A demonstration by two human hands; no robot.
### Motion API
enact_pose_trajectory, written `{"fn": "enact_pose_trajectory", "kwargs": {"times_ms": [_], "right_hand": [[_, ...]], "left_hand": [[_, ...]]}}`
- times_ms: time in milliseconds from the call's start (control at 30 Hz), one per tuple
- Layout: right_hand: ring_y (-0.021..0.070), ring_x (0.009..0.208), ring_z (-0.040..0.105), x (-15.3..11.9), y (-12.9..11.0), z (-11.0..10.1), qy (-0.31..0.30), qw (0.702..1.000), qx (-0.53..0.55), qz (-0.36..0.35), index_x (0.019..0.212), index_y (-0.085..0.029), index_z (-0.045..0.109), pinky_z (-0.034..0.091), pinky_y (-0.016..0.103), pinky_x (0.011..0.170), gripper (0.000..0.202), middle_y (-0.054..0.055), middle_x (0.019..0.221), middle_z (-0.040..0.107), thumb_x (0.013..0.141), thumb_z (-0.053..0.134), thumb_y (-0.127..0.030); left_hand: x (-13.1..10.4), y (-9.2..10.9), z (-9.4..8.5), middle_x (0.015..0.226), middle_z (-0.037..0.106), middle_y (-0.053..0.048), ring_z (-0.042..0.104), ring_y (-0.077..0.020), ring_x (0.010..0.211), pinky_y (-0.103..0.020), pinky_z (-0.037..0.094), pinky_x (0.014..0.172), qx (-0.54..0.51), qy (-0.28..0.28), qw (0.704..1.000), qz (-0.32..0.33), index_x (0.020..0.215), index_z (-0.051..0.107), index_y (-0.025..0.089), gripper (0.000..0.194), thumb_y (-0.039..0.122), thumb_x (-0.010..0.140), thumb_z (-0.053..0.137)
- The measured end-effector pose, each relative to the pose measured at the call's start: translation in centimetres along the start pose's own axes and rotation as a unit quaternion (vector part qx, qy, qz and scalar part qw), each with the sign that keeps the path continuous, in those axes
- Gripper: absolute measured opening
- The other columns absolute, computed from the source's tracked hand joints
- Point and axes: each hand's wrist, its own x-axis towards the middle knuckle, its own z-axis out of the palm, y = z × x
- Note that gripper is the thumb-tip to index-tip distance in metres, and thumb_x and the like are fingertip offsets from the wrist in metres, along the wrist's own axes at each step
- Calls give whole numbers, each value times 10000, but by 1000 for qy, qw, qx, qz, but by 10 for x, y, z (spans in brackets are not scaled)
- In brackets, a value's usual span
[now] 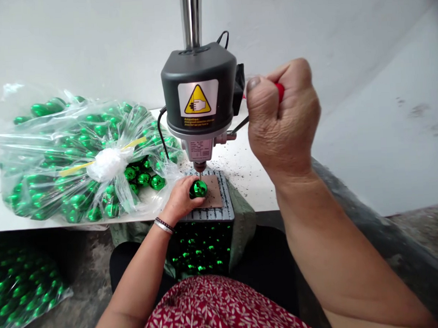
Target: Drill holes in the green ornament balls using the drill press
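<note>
A shiny green ball (200,188) rests on a brown board (215,193) on the drill press base (226,209). My left hand (182,198) grips the ball from its left side, thumb in front and fingers behind. Straight above it, the thin bit of the drill press (200,94) reaches down to the top of the ball; whether it has entered the ball I cannot tell. Raised at the right of the drill head, my right hand (284,117) is wrapped round the red-knobbed lever (280,91).
A clear plastic bag (110,164) of green balls lies on the white table (256,181), left of the drill. Another bag (24,283) is low at the left. More green balls (201,249) sit below the base, above my lap. Dark shavings dot the table.
</note>
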Motion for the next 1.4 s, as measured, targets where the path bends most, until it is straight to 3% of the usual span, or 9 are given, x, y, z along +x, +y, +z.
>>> {"fn": "enact_pose_trajectory", "kwargs": {"times_ms": [133, 233, 367, 567, 1000, 1200, 1400], "right_hand": [[7, 611, 343, 0, 0, 0, -6, 1000, -9, -1, 818, -158, 431, 315, 181, 676, 227, -79, 663, 380, 925, 435, -358], [11, 615, 345, 0, 0, 0, -10, 1000, -2, 0, 818, -163, 422, 316, 183, 685, 214, -80, 668, 389, 924, 445, -347], [23, 621, 364, 0, -1, 0, -17, 1000, 9, 18, 801, -170, 409, 319, 196, 680, 214, -76, 664, 419, 921, 474, -334], [27, 610, 343, 1, -4, -1, -22, 999, -5, 25, 794, -176, 394, 314, 201, 666, 217, -81, 657, 389, 917, 495, -322], [17, 616, 335, 0, 1, 0, -17, 1000, -1, 0, 825, -168, 421, 329, 190, 690, 227, -82, 675, 373, 925, 455, -369], [32, 627, 355, -1, 0, 0, -23, 1000, -10, 15, 836, -164, 423, 348, 205, 713, 235, -74, 682, 384, 936, 460, -373], [34, 616, 372, -4, 1, -1, -17, 1000, -4, -1, 815, -166, 424, 358, 204, 686, 215, -76, 656, 365, 929, 462, -345]], "left_hand": [[-4, -2, -3, 1275, 649, -115, 598, -283, 1176, -420, 451, 1035, -34, -30, 999, -19, 1273, 578, 186, 548, 315, 761, 725], [-6, -3, -3, 1235, 669, -98, 613, -264, 1135, -402, 460, 1010, -87, -22, 995, -45, 1272, 577, 182, 483, 350, 824, 645], [-4, -5, -2, 1133, 694, -82, 630, -235, 1048, -366, 485, 953, -162, 16, 982, -98, 1207, 604, 151, 440, 382, 833, 609], [3, -3, -7, 1112, 701, -87, 631, -236, 1033, -376, 478, 951, -154, 0, 978, -137, 1192, 617, 158, 434, 399, 830, 604], [1, 5, -7, 1068, 725, -22, 650, -210, 993, -309, 501, 888, -97, -18, 989, -111, 1149, 653, 217, 406, 340, 764, 688], [5, 9, -1, 1162, 716, -72, 650, -257, 1052, -380, 496, 953, -56, -23, 995, -83, 1232, 645, 197, 570, 306, 687, 774], [6, 10, 4, 1085, 737, -43, 661, -243, 1005, -369, 508, 926, -67, -20, 993, -97, 1199, 672, 220, 529, 295, 686, 777]]}}
